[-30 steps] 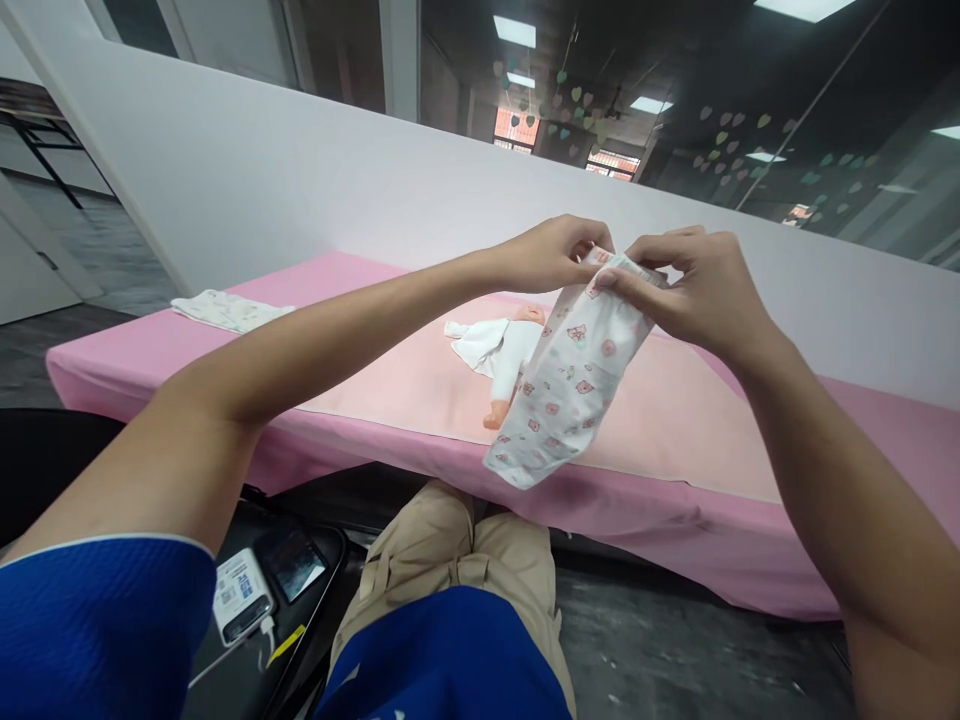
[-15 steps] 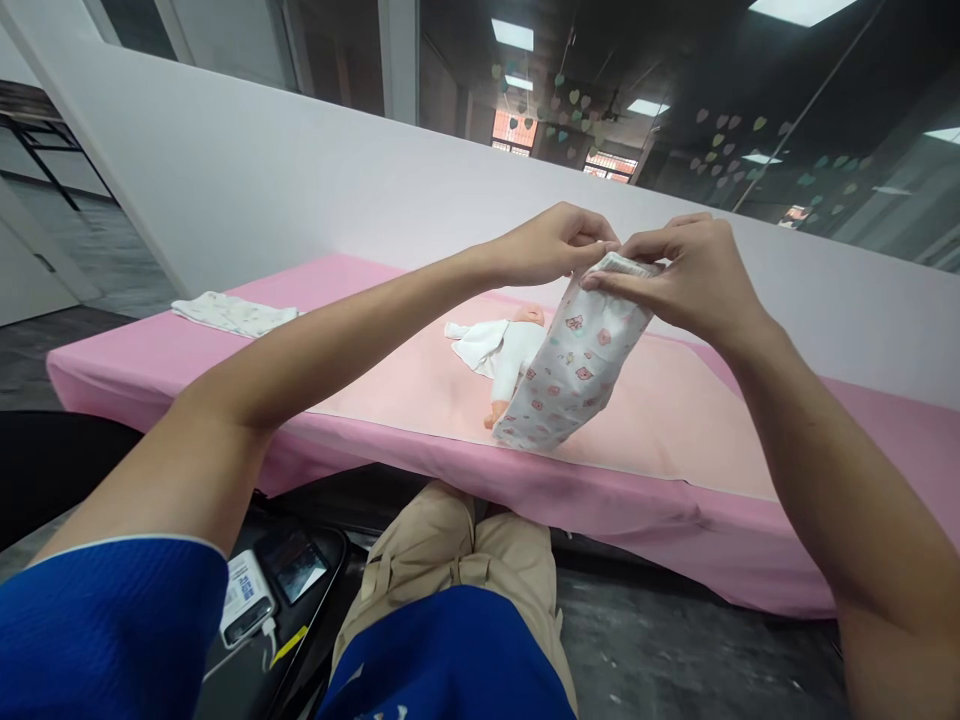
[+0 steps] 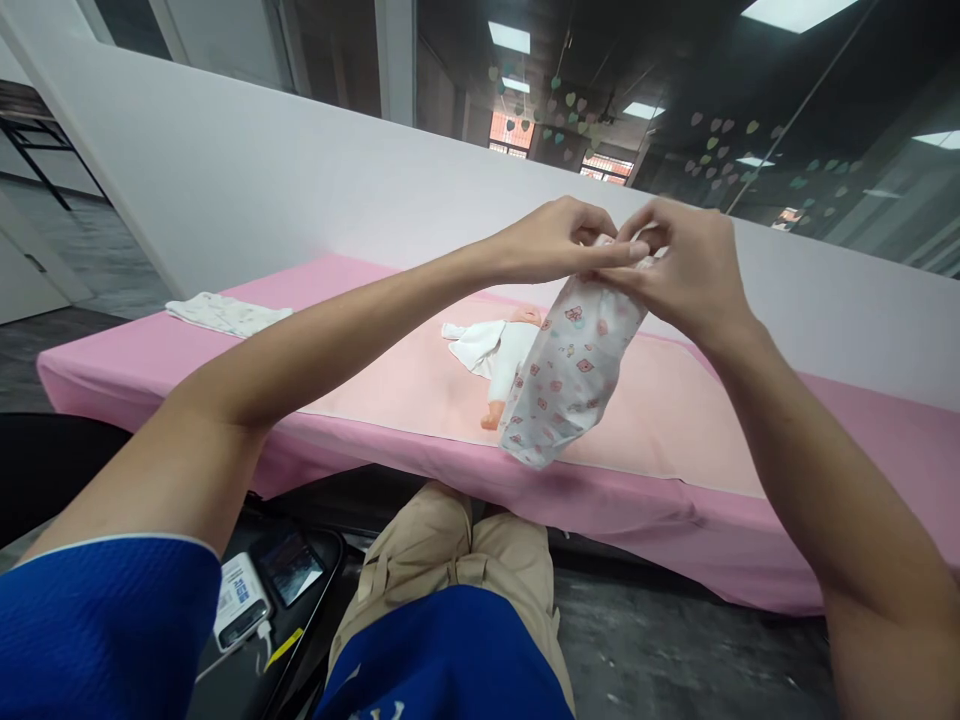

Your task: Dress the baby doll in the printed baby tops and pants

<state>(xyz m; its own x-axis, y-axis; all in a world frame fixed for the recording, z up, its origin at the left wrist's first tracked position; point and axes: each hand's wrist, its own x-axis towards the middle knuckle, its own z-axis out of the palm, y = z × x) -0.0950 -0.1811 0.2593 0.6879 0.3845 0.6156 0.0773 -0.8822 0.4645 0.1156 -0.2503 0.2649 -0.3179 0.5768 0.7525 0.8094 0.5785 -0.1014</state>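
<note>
Both my hands are raised over the bed, close together at the top edge of a white baby garment [image 3: 574, 370] with small red and pink prints. My left hand [image 3: 581, 240] pinches that edge from the left, its thumb reaching across toward the other hand. My right hand [image 3: 686, 265] is closed on the same edge from the right. The cloth hangs down at a slant, its lower end over the bed's front edge. Behind it lies a baby doll [image 3: 514, 355] in white clothing, partly hidden by the garment; one small bare limb end shows.
A pink-covered bed [image 3: 360, 270] with a peach mat [image 3: 405, 385] stands before me against a white partition [image 3: 247, 170] with glass above. Folded white cloth [image 3: 225, 313] lies at its left end. Lower left, a power bank [image 3: 241, 600] and a phone [image 3: 292, 570] rest on a black surface.
My left thumb has slid right across the garment's top edge, covering it. My right fingers have curled inward there. The garment's lower end has swung slightly toward me.
</note>
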